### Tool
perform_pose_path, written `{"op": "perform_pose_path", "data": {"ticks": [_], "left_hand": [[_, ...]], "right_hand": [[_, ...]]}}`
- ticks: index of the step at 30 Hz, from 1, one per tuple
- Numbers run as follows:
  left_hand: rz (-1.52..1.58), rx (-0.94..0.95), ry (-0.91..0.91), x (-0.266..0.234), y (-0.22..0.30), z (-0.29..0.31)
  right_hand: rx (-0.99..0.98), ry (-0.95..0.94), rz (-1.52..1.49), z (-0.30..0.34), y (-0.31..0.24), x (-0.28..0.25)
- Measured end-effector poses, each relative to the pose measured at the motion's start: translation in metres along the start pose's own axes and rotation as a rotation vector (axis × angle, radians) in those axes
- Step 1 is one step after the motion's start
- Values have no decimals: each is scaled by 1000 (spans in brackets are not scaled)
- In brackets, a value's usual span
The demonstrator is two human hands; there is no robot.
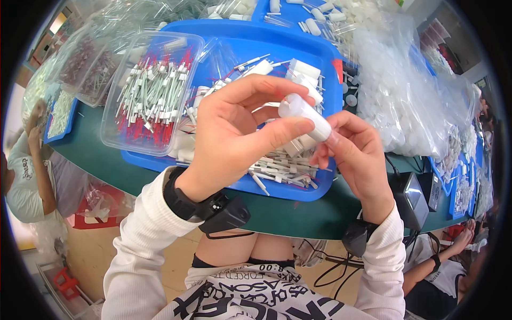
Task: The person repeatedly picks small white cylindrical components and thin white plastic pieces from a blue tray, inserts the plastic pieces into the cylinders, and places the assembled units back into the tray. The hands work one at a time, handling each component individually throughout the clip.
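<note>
A white plastic cylinder (pixel 306 114) with a rounded end is held between my two hands above a blue tray (pixel 314 45). The thumb and fingers of my left hand (pixel 229 130) close round its upper end. At the lower end, my right hand (pixel 354 152) pinches it between thumb and fingers. Beneath my hands the tray holds more white cylinders (pixel 305 69) and many thin white sticks (pixel 288 168), some with red wires. Beside my left hand, a clear plastic box (pixel 109 125) is full of similar white sticks with red ends (pixel 154 88).
A large clear bag of white pieces (pixel 386 90) lies to the right of the tray. A black device (pixel 413 200) with cables stands at the green table's (pixel 245 216) right edge. Other people sit at left (pixel 32 181) and right (pixel 442 272). A smaller blue tray (pixel 66 128) is far left.
</note>
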State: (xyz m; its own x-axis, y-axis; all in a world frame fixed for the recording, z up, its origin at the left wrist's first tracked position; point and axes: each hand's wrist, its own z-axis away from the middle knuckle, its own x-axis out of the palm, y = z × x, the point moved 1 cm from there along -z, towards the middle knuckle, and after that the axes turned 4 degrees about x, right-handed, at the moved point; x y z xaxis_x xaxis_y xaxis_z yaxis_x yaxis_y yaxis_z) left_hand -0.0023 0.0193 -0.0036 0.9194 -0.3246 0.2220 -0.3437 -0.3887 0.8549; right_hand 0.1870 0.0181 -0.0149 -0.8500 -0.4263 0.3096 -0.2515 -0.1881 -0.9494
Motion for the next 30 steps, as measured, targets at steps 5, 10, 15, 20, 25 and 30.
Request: {"op": "perform_pose_path", "data": {"ticks": [5, 10, 15, 20, 25, 30], "left_hand": [[-18, 131, 88, 3, 0, 4], [-202, 343, 69, 2, -5, 6], [-305, 409, 12, 0, -2, 6], [-257, 398, 20, 1, -4, 4], [-262, 308, 18, 3, -5, 3], [-103, 39, -58, 6, -10, 3]], "right_hand": [[1, 17, 63, 4, -3, 11], [145, -51, -125, 6, -4, 14], [223, -67, -183, 6, -4, 13], [-104, 56, 163, 5, -8, 17], [-530, 184, 926, 3, -10, 12], [-468, 262, 858, 5, -6, 25]]}}
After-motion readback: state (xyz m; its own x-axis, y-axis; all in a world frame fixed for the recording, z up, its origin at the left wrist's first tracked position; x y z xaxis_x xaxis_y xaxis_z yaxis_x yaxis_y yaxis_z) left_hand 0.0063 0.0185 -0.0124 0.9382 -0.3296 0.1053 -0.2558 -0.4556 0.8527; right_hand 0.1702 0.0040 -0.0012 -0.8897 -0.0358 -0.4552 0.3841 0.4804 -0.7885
